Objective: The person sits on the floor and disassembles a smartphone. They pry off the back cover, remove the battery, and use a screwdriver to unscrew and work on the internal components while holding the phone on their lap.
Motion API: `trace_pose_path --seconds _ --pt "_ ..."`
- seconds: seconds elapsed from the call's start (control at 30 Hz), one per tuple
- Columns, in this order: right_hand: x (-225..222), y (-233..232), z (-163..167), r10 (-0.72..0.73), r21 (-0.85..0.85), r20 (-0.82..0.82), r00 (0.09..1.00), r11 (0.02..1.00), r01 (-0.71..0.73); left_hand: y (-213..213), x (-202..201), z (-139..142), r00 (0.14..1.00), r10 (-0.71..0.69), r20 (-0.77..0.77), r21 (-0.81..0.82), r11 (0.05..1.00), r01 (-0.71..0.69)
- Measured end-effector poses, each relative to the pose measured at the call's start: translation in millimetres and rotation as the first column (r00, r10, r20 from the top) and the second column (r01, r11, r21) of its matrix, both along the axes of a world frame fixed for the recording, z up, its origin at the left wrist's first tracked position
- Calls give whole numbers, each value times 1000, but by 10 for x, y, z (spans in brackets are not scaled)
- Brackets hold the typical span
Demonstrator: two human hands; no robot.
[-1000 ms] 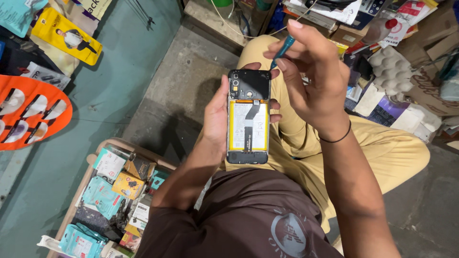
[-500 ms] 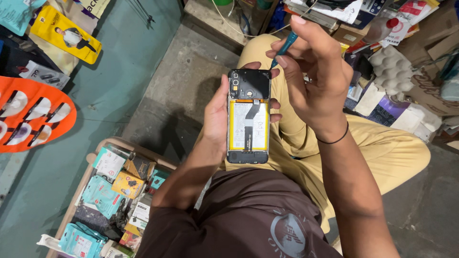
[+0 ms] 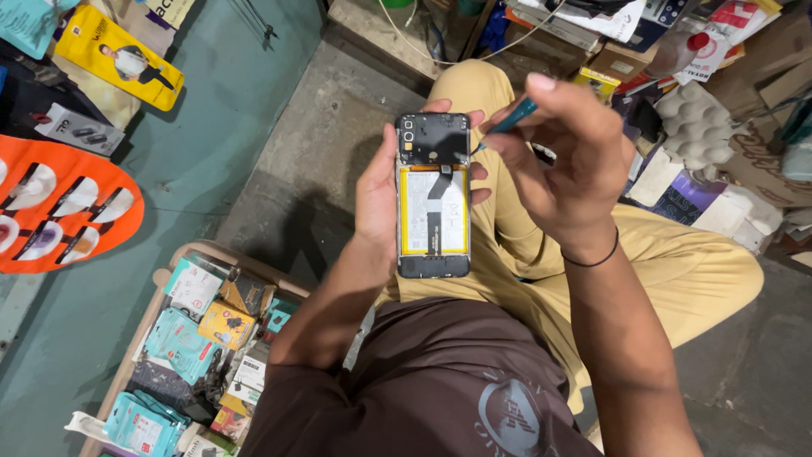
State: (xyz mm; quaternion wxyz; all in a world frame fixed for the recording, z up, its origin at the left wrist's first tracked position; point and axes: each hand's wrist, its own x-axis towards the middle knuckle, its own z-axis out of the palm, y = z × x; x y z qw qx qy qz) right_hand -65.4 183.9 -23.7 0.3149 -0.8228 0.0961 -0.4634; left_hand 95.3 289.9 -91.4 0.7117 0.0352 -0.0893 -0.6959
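My left hand [image 3: 381,199] grips an opened phone [image 3: 433,195] from behind, its back cover off so the yellow-edged battery and black top board show. My right hand [image 3: 562,169] pinches a thin teal-handled screwdriver [image 3: 512,116], whose tip touches the upper right corner of the phone's top board. The phone is held upright over my lap, above tan trousers and a brown shirt.
A wooden tray [image 3: 161,279] full of small packaged parts sits at lower left. An orange card of accessories [image 3: 59,207] and a yellow package [image 3: 118,55] lie on the teal floor at left. Boxes, an egg carton [image 3: 698,123] and clutter crowd the upper right.
My right hand has lowered slightly, bringing the screwdriver tip down onto the phone's upper right corner. The phone and left hand stay put.
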Motion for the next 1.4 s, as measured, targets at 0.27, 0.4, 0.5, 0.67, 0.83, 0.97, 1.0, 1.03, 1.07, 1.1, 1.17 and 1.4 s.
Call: trace_pose_path --seconds 0.27,0.4,0.5,0.67,0.83,0.97,1.0,1.03,1.07,1.1,1.17,1.4 --pt "38 -47 -110 5 -73 -41 999 997 -8 -45 39 -29 1000 25 11 28 999 -25" --pt "60 -48 -113 -30 -116 -46 998 993 25 -46 36 -26 1000 25 4 5 1000 -25" --pt "69 -58 -97 -29 -107 -48 998 994 24 -39 31 -29 1000 30 1 8 1000 -30" --pt "64 -64 -28 -29 -216 -87 996 976 10 -53 40 -56 1000 24 -9 43 999 -24" --pt "88 -57 44 27 -172 -115 993 984 -47 -62 52 -73 1000 24 4 31 999 -25" --pt "96 -66 77 73 -104 -138 988 991 -88 -59 42 -50 999 31 17 59 998 -31" --pt "98 -67 78 78 -89 -142 987 992 -91 -61 39 -43 999 34 23 71 997 -36" --pt "98 -66 76 56 -113 -140 989 991 -72 -61 35 -36 1000 30 2 76 997 -30" --pt "106 -59 67 36 -136 -137 990 989 -55 -54 33 -31 999 27 -21 84 996 -25" --pt "114 -47 56 17 -158 -135 991 987 -39 -47 30 -28 999 25 -43 92 996 -21" --pt "148 -18 25 -26 -131 -111 993 991 12 -43 29 -26 999 31 -8 122 992 -30" --pt "160 19 22 -54 -151 -106 993 988 38 -60 8 -39 998 20 55 31 999 -21"
